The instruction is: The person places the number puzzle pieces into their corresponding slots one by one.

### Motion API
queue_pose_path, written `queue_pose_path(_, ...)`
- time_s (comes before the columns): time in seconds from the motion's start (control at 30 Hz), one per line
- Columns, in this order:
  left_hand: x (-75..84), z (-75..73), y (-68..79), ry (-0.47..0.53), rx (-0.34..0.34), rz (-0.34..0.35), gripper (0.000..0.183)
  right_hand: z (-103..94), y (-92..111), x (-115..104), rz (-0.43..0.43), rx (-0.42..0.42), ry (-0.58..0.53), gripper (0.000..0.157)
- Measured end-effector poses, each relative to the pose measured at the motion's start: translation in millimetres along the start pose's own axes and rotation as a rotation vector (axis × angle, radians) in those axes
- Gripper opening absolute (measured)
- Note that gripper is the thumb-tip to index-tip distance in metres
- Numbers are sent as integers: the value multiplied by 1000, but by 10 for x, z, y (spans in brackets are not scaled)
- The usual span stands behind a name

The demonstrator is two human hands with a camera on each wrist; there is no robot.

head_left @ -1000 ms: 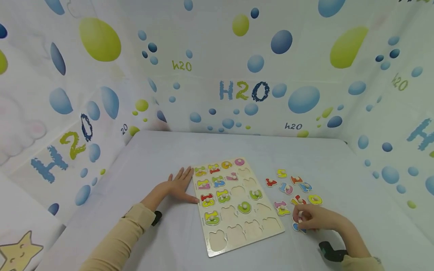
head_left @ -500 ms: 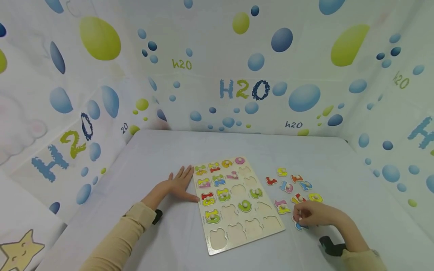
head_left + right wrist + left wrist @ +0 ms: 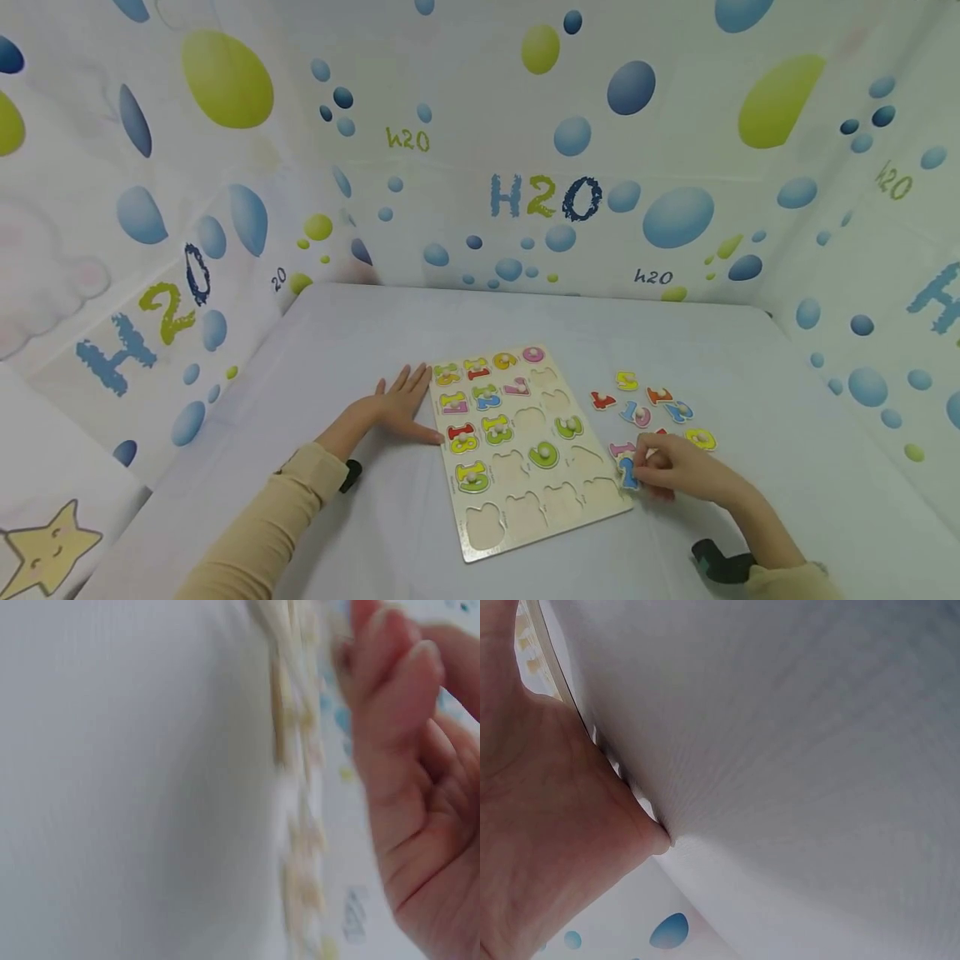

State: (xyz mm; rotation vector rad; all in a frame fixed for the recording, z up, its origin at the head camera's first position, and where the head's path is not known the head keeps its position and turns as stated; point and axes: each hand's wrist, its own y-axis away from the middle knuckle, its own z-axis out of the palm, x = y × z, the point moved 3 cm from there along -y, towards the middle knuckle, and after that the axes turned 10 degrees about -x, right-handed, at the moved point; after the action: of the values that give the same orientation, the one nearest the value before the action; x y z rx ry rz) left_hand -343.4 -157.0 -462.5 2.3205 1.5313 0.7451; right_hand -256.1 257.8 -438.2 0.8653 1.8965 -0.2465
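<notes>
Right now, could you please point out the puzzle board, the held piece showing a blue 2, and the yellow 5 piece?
Puzzle board [image 3: 512, 542]: head view, bare wood, near edge.
Held piece [image 3: 628, 473]: head view, its blue 2.
Yellow 5 piece [image 3: 627, 381]: head view, middle of the digit.

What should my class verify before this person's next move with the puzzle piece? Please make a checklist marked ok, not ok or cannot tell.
1. Left hand at the left edge of the board: ok.
2. Right hand holding the blue 2 piece: ok.
3. Held piece's full number readable: cannot tell; the hand may cover part.
4. Bottom-row slots free: ok, all empty.
5. Held piece seated: not ok; it is at the board's right edge.
6. All others placed: not ok; the red 4 lies loose.
</notes>
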Motion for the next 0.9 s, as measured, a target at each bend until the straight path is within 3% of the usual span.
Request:
queue_pose_path(0.17, 33, -26, 60, 20, 6, 18, 125, 358, -326, -227, 8, 123, -262, 17)
queue_pose_path(0.3, 33, -47, 93, 14, 13, 18, 124, 718, -619, -419, 36, 129, -402, 18)
queue_pose_path(0.63, 45, -18, 91, 28, 7, 3, 121, 1266, -1016, -631, 119, 60, -542, 10)
queue_pose_path(0.9, 30, -20, 46, 11, 8, 4, 124, 1400, -1054, -751, 191, 87, -565, 7)
